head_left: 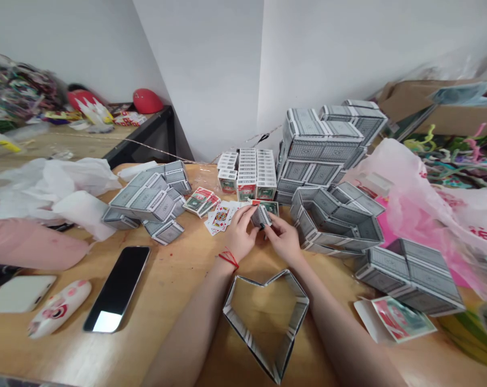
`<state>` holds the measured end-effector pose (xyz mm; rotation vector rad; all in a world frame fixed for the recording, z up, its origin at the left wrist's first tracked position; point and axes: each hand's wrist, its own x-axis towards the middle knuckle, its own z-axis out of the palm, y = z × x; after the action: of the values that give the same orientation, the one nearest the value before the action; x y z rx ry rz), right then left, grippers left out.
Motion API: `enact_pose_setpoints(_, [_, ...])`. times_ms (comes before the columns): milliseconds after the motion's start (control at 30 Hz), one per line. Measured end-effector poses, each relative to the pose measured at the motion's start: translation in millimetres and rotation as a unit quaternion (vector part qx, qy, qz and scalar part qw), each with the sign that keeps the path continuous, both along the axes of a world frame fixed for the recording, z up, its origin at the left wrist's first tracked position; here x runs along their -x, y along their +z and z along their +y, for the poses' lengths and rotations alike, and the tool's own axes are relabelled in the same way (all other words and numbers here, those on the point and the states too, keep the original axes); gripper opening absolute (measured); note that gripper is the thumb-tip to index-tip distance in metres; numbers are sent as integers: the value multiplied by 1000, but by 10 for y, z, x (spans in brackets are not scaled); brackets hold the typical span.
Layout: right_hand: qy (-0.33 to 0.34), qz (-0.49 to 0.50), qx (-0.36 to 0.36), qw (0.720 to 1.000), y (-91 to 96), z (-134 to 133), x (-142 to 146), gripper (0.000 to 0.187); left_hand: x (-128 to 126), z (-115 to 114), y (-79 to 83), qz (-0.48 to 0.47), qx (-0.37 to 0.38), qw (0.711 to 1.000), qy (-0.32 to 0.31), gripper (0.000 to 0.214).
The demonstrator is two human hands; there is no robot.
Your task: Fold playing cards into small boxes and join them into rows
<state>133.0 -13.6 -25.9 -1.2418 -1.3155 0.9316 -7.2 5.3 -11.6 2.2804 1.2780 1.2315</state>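
My left hand [241,234] and my right hand [283,237] meet over the wooden table [174,301], both pinching a small folded playing-card piece [261,216] between their fingertips. A red string circles my left wrist. Loose face-up playing cards [219,216] lie just left of my hands. A heart-shaped frame made of folded cards [266,318] lies flat between my forearms, close to me.
Stacks of card decks [249,172] stand behind my hands. Folded-card blocks sit at left [149,200] and right [413,274], taller ones at the back [322,142]. A black phone [118,287], a white power bank [20,294] and plastic bags [421,204] are around.
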Motion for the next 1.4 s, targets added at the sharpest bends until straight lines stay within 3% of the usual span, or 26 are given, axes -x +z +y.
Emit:
enact_pose_setpoints(500, [-17,-19,-1,1000,-2,-36,16,39,2,3,-28,-5,-3,1000,-9,52])
enact_pose_setpoints(700, [6,-51,1,999,34,-67,23,38,1,9,-28,25,-14,999,-32,54])
enact_pose_setpoints(933, [39,82,60,994,14,22,24,29,-11,-40,82,-8,17,993,-118,58])
enact_pose_setpoints(1100, [72,142,67,985,73,1,60,29,-12,-32,62,-110,119,986,-43,47])
enact_pose_setpoints(1233, [91,118,82,985,96,-65,114,27,-68,-48,56,-90,205,975,9,24])
enact_pose_setpoints(1400, [83,32,80,993,83,-87,129,26,-104,-66,94,-60,224,972,47,20])
